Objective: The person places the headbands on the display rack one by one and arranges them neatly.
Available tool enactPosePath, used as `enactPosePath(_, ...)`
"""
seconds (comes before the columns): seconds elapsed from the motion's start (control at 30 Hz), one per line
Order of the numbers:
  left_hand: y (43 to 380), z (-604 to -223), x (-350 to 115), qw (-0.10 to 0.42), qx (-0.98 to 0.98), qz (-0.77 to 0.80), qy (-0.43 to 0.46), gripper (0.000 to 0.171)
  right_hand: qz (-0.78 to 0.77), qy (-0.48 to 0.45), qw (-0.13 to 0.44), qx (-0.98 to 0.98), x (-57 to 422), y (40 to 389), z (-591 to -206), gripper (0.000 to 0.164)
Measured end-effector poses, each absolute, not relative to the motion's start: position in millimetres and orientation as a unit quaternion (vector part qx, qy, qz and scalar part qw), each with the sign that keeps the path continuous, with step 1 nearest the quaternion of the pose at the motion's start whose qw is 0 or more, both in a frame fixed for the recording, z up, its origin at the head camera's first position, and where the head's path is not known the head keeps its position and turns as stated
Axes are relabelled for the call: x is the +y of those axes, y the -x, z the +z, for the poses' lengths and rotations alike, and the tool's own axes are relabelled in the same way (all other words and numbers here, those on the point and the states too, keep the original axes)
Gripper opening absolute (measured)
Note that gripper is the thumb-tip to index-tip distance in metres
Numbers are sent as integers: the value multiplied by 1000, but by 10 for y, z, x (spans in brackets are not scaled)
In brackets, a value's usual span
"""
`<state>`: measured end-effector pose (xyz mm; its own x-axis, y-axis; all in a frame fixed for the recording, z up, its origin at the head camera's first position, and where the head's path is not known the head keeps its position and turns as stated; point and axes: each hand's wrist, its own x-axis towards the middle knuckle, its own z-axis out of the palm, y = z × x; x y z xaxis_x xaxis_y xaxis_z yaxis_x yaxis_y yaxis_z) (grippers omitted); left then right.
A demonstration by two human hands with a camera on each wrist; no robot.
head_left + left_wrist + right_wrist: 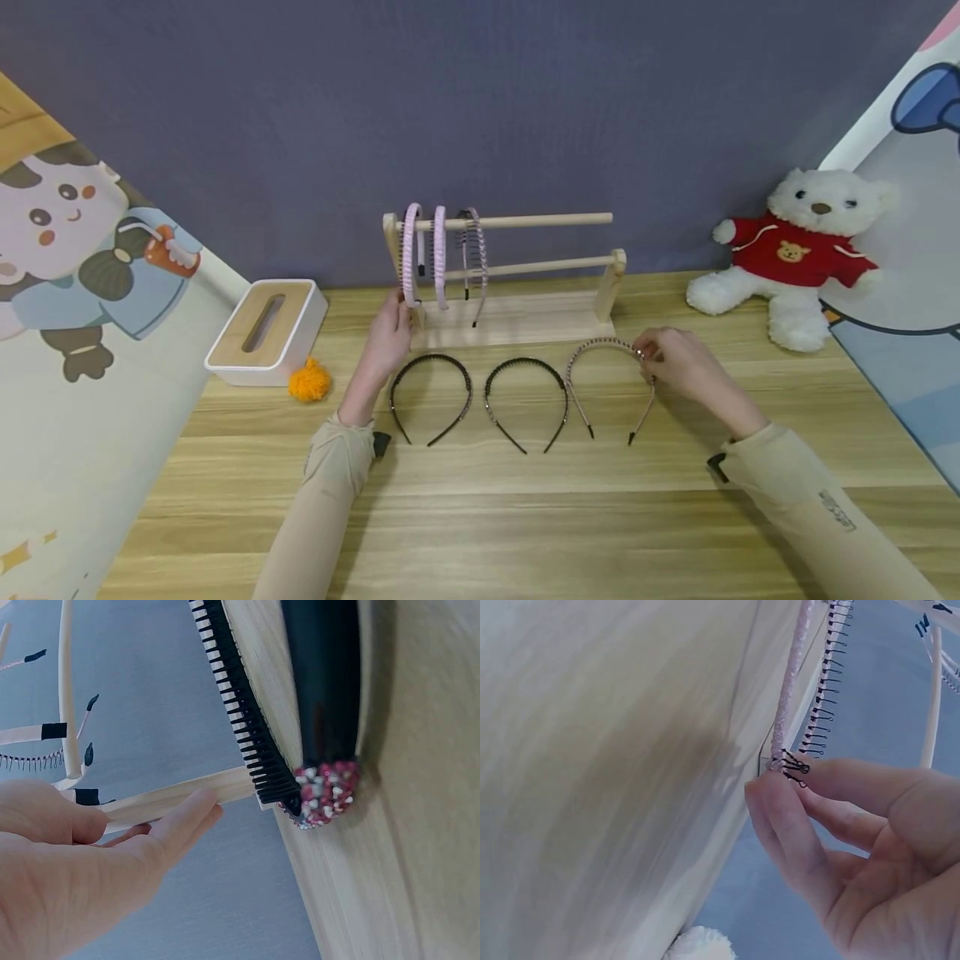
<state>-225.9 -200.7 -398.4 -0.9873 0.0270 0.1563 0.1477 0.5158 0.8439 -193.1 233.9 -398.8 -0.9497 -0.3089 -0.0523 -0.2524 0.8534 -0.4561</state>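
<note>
My left hand grips the left upright of a wooden headband rack, thumb on one side and fingers on the other. Toward the right, my right hand pinches the side of a pale pink toothed headband, whose tips point toward me. Close up in the right wrist view, thumb and fingertips meet on its glittery band. Two dark toothed headbands, a left one and a middle one, lie beside it on the table. The left one shows red and white stones.
Two fluffy pink headbands and a thinner toothed headband hang on the rack's upper rod. A tissue box and an orange pompom stand at left. A white teddy bear sits at right against the wall.
</note>
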Motion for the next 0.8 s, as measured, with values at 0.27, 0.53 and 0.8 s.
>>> enactPosePath(0.27, 2264, -3995, -2012, 61, -867, -491, 51, 42, -235, 131, 71, 960, 2309, 1897, -3919, 20)
enactPosePath(0.53, 2258, -3989, -1999, 56, -866, -494, 49, 44, -251, 126, 67, 957, 2333, 1886, -3870, 22)
enactPosePath(0.8, 2251, -3979, -1995, 51, -864, -499, 45, 41, -252, 122, 72, 957, 2344, 1862, -3785, 25)
